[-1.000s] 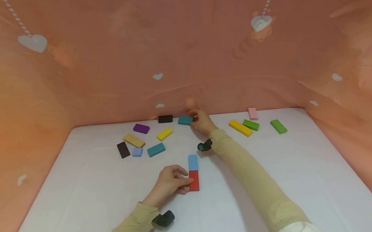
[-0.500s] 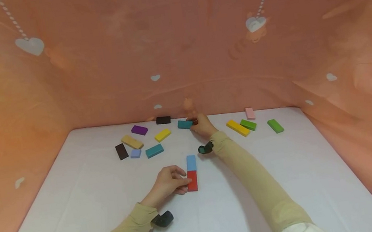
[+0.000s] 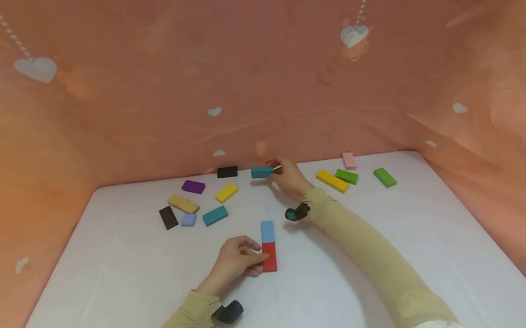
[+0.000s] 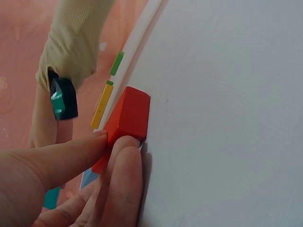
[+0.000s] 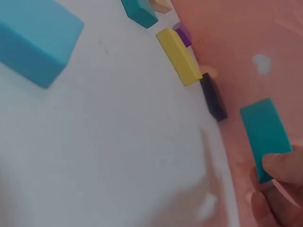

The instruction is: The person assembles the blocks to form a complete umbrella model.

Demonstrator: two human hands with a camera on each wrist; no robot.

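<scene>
My left hand [image 3: 237,257] holds the red block [image 3: 269,257] on the white table, thumb on its top and fingers along its near side in the left wrist view. End to end with the red block, on its far side, lies a light blue block [image 3: 267,232]. At the back of the table my right hand [image 3: 289,177] pinches one end of a teal block [image 5: 266,135] between thumb and fingers. In the right wrist view that block is raised off the table. Its gripped end is partly covered by the thumb.
Left of centre lie a second teal block [image 3: 215,215], a yellow block [image 3: 226,193], a tan block [image 3: 183,203], a purple block [image 3: 193,186] and several others. Farther right are an orange-yellow block [image 3: 332,181], green blocks [image 3: 384,177] and a pink block [image 3: 348,160]. A cloth backdrop [image 3: 248,64] surrounds the table.
The teal block in my right hand has come up off the table at the back edge. My left hand stays on the red block. The head view has shifted slightly.
</scene>
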